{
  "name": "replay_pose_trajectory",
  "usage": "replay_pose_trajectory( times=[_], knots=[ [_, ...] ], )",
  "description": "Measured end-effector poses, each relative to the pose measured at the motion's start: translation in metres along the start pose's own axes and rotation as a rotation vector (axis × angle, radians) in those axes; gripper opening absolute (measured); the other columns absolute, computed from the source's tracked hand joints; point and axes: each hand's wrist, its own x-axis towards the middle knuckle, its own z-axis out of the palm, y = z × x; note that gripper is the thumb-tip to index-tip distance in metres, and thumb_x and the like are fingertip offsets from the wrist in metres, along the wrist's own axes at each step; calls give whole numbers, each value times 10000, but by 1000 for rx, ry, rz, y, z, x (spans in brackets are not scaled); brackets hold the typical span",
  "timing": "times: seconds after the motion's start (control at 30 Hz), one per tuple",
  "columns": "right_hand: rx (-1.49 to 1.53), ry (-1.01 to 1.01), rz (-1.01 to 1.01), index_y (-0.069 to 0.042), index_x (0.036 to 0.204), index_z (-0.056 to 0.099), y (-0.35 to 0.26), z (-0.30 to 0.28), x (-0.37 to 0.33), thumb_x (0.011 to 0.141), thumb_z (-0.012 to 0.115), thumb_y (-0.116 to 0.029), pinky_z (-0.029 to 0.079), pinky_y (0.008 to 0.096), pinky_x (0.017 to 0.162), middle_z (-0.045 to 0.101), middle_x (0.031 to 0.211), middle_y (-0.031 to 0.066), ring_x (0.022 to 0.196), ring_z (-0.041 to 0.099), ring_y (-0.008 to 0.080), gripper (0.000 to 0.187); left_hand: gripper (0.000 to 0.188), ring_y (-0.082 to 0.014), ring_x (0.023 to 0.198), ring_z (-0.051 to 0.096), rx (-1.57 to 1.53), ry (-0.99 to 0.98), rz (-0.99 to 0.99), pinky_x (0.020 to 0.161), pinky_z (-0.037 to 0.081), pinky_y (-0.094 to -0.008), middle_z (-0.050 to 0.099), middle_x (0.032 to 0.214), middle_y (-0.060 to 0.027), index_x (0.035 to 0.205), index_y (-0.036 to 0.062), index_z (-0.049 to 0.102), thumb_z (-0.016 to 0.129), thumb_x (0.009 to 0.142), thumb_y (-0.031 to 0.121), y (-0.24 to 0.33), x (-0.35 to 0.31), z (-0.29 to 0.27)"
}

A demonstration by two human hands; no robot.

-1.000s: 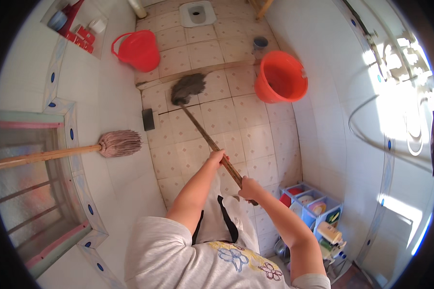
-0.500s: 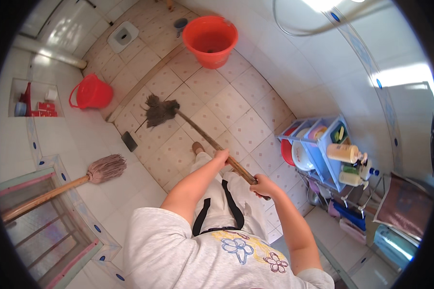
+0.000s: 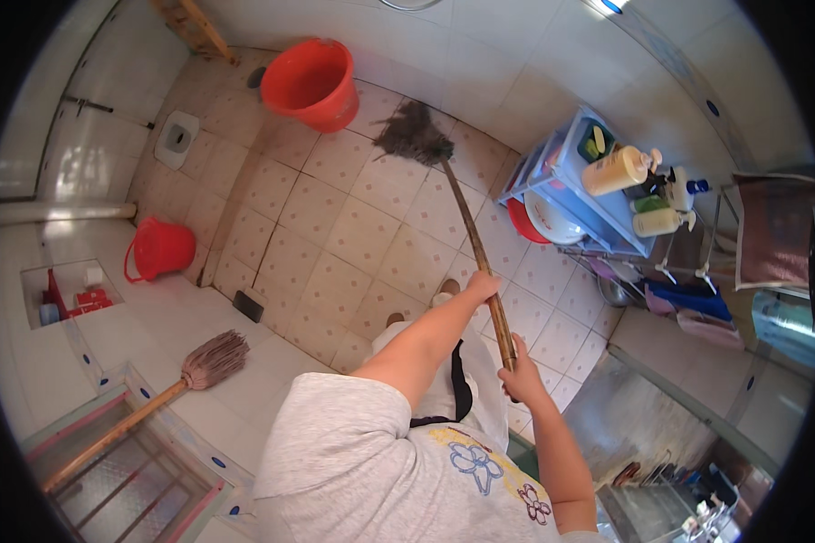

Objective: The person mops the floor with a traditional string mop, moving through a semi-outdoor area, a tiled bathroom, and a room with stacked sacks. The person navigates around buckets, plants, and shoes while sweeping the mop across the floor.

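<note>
Our left hand [image 3: 484, 286] and right hand [image 3: 525, 373] grip the mop handle [image 3: 469, 219] (the right nearer us); its grey strands [image 3: 414, 134] lie just right of the orange bucket [image 3: 337, 110].

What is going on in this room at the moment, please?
A person holds a mop by its wooden handle: the left grip is nearer the mop head, the right grip near the other end. The dark mop head is spread on the tiled floor, between the larger red bucket and the blue rack. Another mop, untouched, is by the left wall.
</note>
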Motion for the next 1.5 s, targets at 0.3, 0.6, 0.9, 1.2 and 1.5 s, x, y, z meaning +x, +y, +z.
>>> replay_pose_trajectory(
  times=[0.3, 0.6, 0.9, 1.2, 1.5],
  knots=[
    [-75, -116, 83, -147, 1362, 229, -41, 25, -72, 637, 516, 10, 450, 301, 407, 556, 651, 116, 424, 530, 174, 795, 233, -234, 580, 596, -272, -73, -2, 443, 494, -350, 574, 717, -172, 822, -86, 533, 566, 704, 113, -38, -60, -19],
    [-251, -476, 183, -161, 1361, 248, -92, 56, -139, 643, 545, 16, 419, 270, 417, 513, 578, 48, 432, 492, 119, 796, 300, -203, 680, 583, -643, -54, -219, 540, 524, -333, 555, 848, -111, 939, -25, 490, 602, 711, 134, -117, -180, -105],
    [-791, -620, -138, -233, 1262, 426, -93, 94, -107, 626, 549, -10, 458, 320, 507, 592, 709, 82, 583, 578, 210, 685, 309, -227, 784, 566, -936, 77, -417, 629, 534, -353, 525, 925, -105, 968, 32, 463, 608, 724, 156, -238, -175, -135],
    [-874, -217, -316, -244, 1093, 587, -27, 27, -103, 606, 523, 35, 448, 353, 652, 624, 827, 74, 744, 575, 270, 566, 223, -211, 824, 463, -1028, 269, -457, 722, 473, -334, 398, 917, -102, 927, 47, 354, 476, 747, 98, -171, -178, -63],
    [-406, 149, -79, -262, 1077, 592, 165, -112, -198, 624, 504, 3, 449, 367, 652, 618, 821, 100, 727, 570, 297, 532, 211, -208, 702, 503, -573, 5, -433, 601, 494, -331, 438, 837, -89, 894, 47, 388, 472, 701, 64, -170, -154, 163]
  ],
)
